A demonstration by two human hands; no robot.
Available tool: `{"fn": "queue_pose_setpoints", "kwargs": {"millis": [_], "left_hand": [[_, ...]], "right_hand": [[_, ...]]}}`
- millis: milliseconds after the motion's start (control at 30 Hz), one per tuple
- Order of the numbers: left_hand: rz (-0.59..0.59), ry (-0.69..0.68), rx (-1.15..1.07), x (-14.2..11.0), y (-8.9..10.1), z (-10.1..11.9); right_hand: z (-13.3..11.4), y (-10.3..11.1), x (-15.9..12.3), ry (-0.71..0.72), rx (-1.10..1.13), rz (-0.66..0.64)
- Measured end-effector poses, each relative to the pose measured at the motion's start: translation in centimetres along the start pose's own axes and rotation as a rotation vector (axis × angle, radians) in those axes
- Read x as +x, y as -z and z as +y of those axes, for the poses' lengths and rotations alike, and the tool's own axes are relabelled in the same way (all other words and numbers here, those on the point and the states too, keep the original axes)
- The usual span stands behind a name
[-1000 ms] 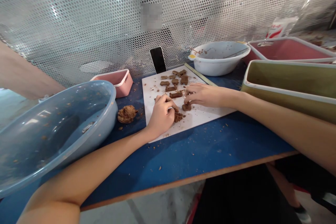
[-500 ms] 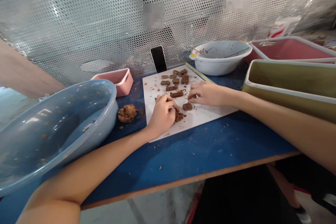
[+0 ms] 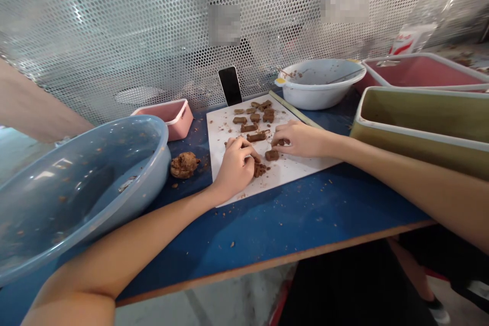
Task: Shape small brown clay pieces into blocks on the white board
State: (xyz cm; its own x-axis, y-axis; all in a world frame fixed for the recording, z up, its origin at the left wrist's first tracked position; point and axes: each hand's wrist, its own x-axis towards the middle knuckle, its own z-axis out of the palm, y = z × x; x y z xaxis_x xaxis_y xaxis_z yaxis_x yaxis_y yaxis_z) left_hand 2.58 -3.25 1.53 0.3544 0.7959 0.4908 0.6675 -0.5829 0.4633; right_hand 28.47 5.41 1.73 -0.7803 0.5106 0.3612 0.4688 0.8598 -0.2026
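My left hand rests on a white board with its fingers curled; what lies under them is hidden. Crumbly brown clay lies against its thumb side. My right hand is at the board's right part, fingers bent and closed around a small brown clay piece, partly hidden. Between the hands lies a short clay block. Beyond them a longer clay bar, another bar and several small shaped pieces sit on the board.
A clay lump lies left of the board, beside a large blue basin. Behind are a pink basket, a propped phone, a thin stick and a white basin. An olive bin stands right.
My right hand has shifted slightly down and left, fingers still bent over the board. My left hand stays in nearly the same place. The clay pieces look unchanged.
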Motion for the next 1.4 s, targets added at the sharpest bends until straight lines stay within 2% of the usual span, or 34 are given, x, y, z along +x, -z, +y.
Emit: {"fn": "queue_pose_setpoints", "kwargs": {"millis": [233,400,567,767,900,1400], "left_hand": [[0.01,0.0,-0.013,-0.1,0.0,0.0],[0.0,0.006,-0.011,-0.1,0.2,0.2],[-0.086,-0.037,0.008,0.1,0.3,0.3],[-0.221,0.073,-0.045,0.6,0.5,0.2],[-0.271,0.09,-0.076,0.7,0.6,0.2],[-0.27,0.11,-0.101,0.5,-0.1,-0.6]], "right_hand": [[-0.4,0.6,0.0,-0.017,0.005,0.028],[-0.4,1.7,-0.3,0.03,-0.028,0.041],[-0.7,2.3,-0.4,0.044,-0.106,-0.004],[-0.8,1.9,-0.3,0.068,-0.14,0.013],[-0.9,1.9,-0.3,0.074,-0.156,-0.008],[-1.1,1.6,-0.3,0.075,-0.145,-0.021]]}}
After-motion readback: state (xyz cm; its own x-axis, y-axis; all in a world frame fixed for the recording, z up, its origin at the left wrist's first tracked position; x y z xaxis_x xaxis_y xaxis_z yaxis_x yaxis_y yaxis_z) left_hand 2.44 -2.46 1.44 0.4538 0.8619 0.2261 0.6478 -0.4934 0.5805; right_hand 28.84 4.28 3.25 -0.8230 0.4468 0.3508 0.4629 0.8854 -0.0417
